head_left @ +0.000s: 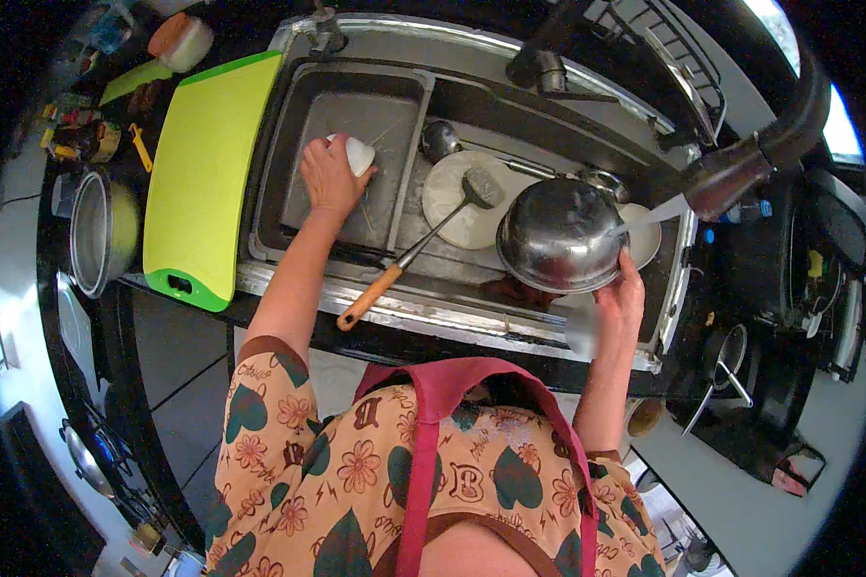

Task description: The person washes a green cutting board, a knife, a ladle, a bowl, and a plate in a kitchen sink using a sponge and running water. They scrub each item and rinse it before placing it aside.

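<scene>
My left hand (331, 180) is closed round a small white bowl or cup (358, 154) over the left sink basin (380, 106). In my right hand (627, 296) is the rim of a shiny metal bowl (553, 231), its rounded outside apparently facing up. Water (652, 215) runs from the black faucet (731, 178) onto that bowl's right side. Left of the bowl, a slotted turner (385, 292) with a wooden handle rests across a white plate (440, 200) and the sink's front edge. A metal ladle (440, 140) lies behind the plate.
A green cutting board (202, 178) lies left of the sink, with a metal pot (91, 236) beyond it. Another pale dish (642, 236) sits partly under the metal bowl. A black rack (678, 62) stands at the back right. A small strainer (729, 348) lies on the right.
</scene>
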### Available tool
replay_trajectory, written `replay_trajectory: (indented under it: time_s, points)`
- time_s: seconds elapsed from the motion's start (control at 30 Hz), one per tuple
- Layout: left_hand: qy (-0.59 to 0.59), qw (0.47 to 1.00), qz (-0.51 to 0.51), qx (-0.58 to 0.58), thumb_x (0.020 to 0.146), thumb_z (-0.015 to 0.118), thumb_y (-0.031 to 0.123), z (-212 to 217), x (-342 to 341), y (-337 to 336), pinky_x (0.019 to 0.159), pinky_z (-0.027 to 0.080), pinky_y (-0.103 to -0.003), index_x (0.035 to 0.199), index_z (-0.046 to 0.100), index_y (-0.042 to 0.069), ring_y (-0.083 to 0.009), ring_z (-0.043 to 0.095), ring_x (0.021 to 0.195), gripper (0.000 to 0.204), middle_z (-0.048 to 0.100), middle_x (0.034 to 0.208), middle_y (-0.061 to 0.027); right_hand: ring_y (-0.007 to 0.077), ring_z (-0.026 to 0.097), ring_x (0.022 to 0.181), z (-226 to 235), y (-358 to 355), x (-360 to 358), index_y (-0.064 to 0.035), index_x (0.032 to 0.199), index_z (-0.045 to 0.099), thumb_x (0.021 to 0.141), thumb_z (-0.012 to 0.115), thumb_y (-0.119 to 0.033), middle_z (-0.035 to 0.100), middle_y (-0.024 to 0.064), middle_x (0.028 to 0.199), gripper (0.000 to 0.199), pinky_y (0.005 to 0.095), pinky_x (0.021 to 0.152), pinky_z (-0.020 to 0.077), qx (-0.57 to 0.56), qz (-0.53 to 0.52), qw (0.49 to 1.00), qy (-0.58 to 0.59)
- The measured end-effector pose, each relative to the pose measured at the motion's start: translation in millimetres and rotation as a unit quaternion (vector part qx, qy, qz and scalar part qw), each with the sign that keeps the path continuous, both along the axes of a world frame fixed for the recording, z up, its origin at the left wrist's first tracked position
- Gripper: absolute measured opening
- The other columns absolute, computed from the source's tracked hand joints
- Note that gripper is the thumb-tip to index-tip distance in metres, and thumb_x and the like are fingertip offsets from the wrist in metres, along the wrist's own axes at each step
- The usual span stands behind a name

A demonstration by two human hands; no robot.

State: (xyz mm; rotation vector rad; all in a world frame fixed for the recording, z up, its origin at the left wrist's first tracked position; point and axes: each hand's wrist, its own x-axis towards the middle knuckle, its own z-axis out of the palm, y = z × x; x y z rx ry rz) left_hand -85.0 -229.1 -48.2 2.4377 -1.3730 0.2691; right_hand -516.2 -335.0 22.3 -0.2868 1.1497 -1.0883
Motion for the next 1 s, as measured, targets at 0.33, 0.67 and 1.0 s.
replay_trajectory:
  time_s: [0.33,0.67,1.0]
  points:
    - [-0.028,0.997,-0.030,0.066,0.062,0.074,0.007,-2,-30,9,0.096,0.034,-0.050,0.132,0.046,0.019,-0.0364,0.038,0.121,0.076,0.041,0.130,-0.0177,0.0254,0.060,0.104,-14,-14,-35,-0.0004,0.110,0.053,0.083,0.059,0.004,0.061,0.0136,0.111,0.029,0.0435,0.092,0.0509,0.000,-0.013,0.995,-0.101]
    - [0.057,0.994,0.005,0.092,0.066,0.064,0.001,-58,-21,20,0.093,0.036,-0.054,0.133,0.045,0.019,-0.0377,0.033,0.127,0.072,0.034,0.140,-0.0161,0.0169,0.061,0.087,18,-1,3,-0.0005,0.102,0.058,0.084,0.062,-0.006,0.063,0.0063,0.095,0.020,0.0313,0.076,0.0484,-0.165,0.190,0.941,0.227]
    - [0.046,0.990,-0.010,0.132,0.068,0.067,0.003,22,-45,13,0.091,0.041,-0.049,0.129,0.047,0.015,-0.0357,0.041,0.121,0.066,0.040,0.135,-0.0157,0.0318,0.060,0.066,33,13,27,-0.0071,0.087,0.062,0.078,0.061,-0.008,0.058,0.0130,0.072,0.009,0.0418,0.059,0.0486,-0.504,0.394,0.481,0.599]
